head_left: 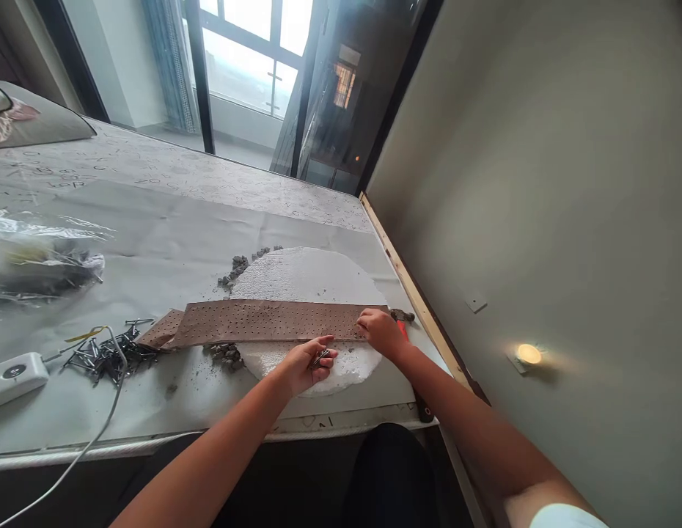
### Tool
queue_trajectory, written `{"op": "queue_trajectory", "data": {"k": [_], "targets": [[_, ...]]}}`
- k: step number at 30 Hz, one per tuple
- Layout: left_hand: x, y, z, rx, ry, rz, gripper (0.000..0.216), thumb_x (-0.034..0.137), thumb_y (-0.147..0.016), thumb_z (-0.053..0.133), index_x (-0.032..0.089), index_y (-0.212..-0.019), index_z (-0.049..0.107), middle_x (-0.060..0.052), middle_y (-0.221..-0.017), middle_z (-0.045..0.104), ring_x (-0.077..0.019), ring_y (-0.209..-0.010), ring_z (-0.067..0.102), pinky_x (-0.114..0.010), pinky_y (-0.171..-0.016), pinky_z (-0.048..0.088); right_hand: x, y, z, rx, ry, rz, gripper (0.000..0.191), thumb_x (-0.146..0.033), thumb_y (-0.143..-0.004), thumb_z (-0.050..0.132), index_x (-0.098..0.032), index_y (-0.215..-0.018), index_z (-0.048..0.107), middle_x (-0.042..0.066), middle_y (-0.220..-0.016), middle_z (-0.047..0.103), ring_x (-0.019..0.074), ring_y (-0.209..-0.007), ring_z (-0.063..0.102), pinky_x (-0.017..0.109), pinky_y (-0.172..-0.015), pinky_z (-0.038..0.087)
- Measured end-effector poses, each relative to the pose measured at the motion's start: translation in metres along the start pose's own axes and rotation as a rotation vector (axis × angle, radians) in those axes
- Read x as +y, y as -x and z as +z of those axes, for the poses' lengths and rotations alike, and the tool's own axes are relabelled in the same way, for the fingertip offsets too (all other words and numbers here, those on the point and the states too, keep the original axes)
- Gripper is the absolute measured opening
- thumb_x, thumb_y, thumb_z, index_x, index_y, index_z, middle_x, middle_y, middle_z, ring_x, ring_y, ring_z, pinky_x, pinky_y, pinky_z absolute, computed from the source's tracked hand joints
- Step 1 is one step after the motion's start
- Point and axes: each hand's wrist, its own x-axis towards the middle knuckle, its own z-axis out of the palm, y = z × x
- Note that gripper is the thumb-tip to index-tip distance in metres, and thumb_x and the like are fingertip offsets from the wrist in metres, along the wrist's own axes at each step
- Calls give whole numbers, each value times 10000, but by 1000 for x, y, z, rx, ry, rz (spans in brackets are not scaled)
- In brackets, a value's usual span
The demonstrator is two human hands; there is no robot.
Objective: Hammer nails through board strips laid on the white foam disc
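A long brown strip dotted with small holes [275, 321] lies across a round white foam board [313, 271]. My left hand [311, 365] is palm up by the strip's near edge, fingers half curled around a few small metal nails [320, 357]. Over the strip's right end, my right hand [380, 331] has its fingertips pinched together against the surface; whatever they hold is too small to make out. Just beyond that hand is a hammer [401, 317] with a red part on its handle, partly hidden by my right wrist and forearm.
A heap of nails [107, 358] lies at left beside a white power strip [16, 378] and its cable. Grey crumbly lumps [234, 271] edge the foam. A clear plastic bag [44, 257] sits far left. A wooden rail [412, 279] borders the right wall.
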Motion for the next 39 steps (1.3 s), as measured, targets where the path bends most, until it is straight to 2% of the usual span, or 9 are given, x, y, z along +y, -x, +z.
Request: {"op": "queue_trajectory", "data": {"k": [7, 11, 15, 22, 27, 31, 34, 36, 39], "targets": [[0, 2, 3, 28, -5, 24, 560, 51, -702, 462, 122, -1246, 350, -58, -756, 525, -64, -507, 438, -138, -400, 270, 2, 3, 22, -131, 188, -49, 239, -45, -814, 444, -128, -771, 665, 109, -854, 646, 186, -815, 576, 258, -679, 398], [0, 2, 4, 39, 1, 26, 569, 48, -704, 459, 116, -1256, 340, -58, -744, 529, -68, -508, 449, -136, -398, 279, 2, 2, 19, -164, 219, -79, 205, -36, -790, 468, -119, -765, 654, 112, -841, 644, 183, -778, 592, 257, -668, 396], [-1, 1, 2, 35, 14, 12, 579, 46, -711, 464, 127, -1268, 328, -54, -741, 542, -64, -498, 457, -134, -404, 303, 4, 2, 13, -138, 214, -43, 204, -116, -853, 451, -118, -802, 649, 106, -864, 645, 165, -758, 609, 242, -667, 403], [1, 5, 7, 65, -8, 21, 586, 30, -705, 457, 125, -1272, 338, -71, -752, 586, -109, -570, 568, -180, -488, 442, 11, 2, 9, -79, 124, 5, 200, -219, -883, 463, -173, -827, 649, 63, -886, 653, 143, -808, 613, 219, -707, 410], [0, 3, 3, 67, -3, 18, 583, 40, -713, 473, 123, -1274, 340, -80, -764, 608, -133, -613, 612, -220, -561, 498, 11, -1, 10, -23, 45, 9, 137, -169, -822, 522, -163, -762, 645, 64, -813, 655, 148, -728, 606, 222, -655, 409], [-1, 4, 4, 67, 4, 21, 573, 47, -724, 465, 118, -1277, 333, -74, -736, 610, -152, -641, 632, -250, -607, 520, 10, -3, -8, 82, -45, 40, 157, -111, -802, 484, -126, -787, 639, 98, -813, 649, 167, -726, 591, 256, -668, 420], [-1, 5, 8, 68, 14, 39, 541, 51, -731, 461, 103, -1257, 344, -79, -729, 610, -193, -727, 653, -301, -684, 531, 0, -5, -28, 118, -155, -1, 189, -145, -840, 461, -120, -839, 648, 92, -831, 657, 156, -759, 591, 253, -695, 431], [-1, 5, 9, 68, 18, 49, 501, 63, -737, 471, 102, -1225, 364, -91, -756, 613, -210, -772, 654, -318, -711, 529, -14, -7, -35, 81, -243, -82, 172, -191, -845, 502, -150, -830, 668, 49, -822, 668, 118, -724, 595, 208, -654, 433], [0, 3, 6, 11, 4, 27, 400, 90, -748, 488, 124, -1141, 422, -79, -782, 597, -161, -683, 628, -256, -610, 513, -38, -8, -31, 9, -320, -179, 108, -194, -796, 599, -171, -767, 701, 13, -765, 670, 84, -657, 587, 169, -586, 412]]}}
